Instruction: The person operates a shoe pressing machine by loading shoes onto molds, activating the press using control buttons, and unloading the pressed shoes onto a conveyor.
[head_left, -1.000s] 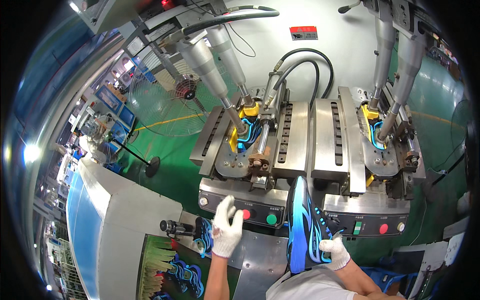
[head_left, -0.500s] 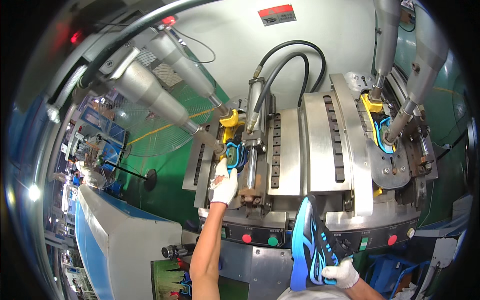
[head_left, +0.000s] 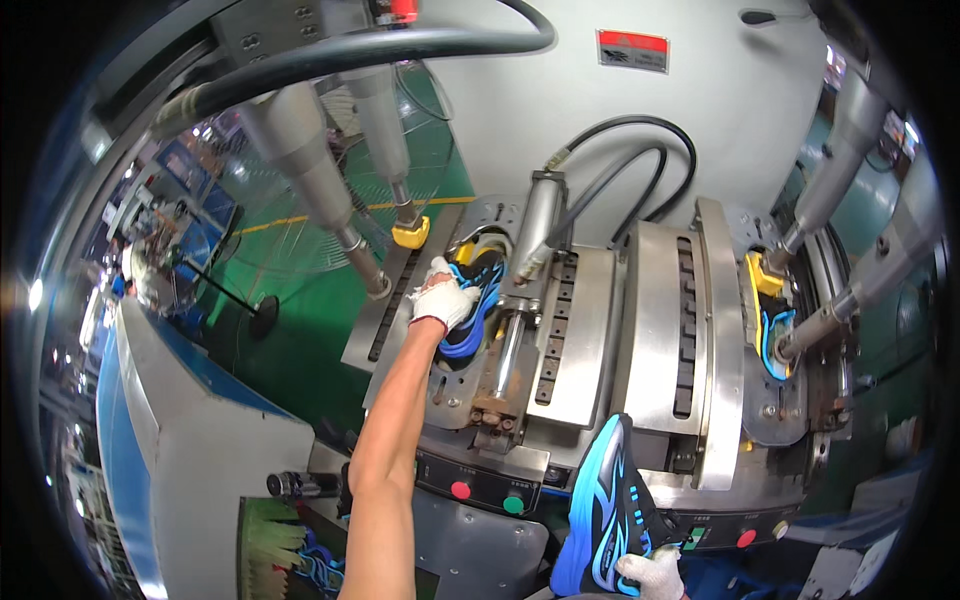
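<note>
My left hand (head_left: 445,302), in a white glove with bared fingertips, grips a dark blue and black sports shoe (head_left: 484,304) at the left station of a metal press. The fingers lie over the shoe's opening. My right hand (head_left: 655,573), also gloved, holds another black and blue sneaker (head_left: 608,520) upright near me, toe up, thumb across its heel end. At the right station a yellow clamp pad (head_left: 764,276) and a metal rod (head_left: 795,342) bear on a third shoe (head_left: 776,345). A yellow pad (head_left: 411,233) on the left rod hangs clear of the left shoe.
A front panel carries red (head_left: 460,490) and green (head_left: 513,503) buttons. Black hoses (head_left: 660,125) arch behind the steel blocks (head_left: 580,340). A large fan (head_left: 290,215) stands beyond the left side. Another shoe with blue laces (head_left: 320,560) lies by green bristles (head_left: 268,550) at lower left.
The left rods and yellow pad have come up off the left shoe. My left hand has shifted onto the shoe's top and grips it. The view has turned; my right hand still holds its sneaker.
</note>
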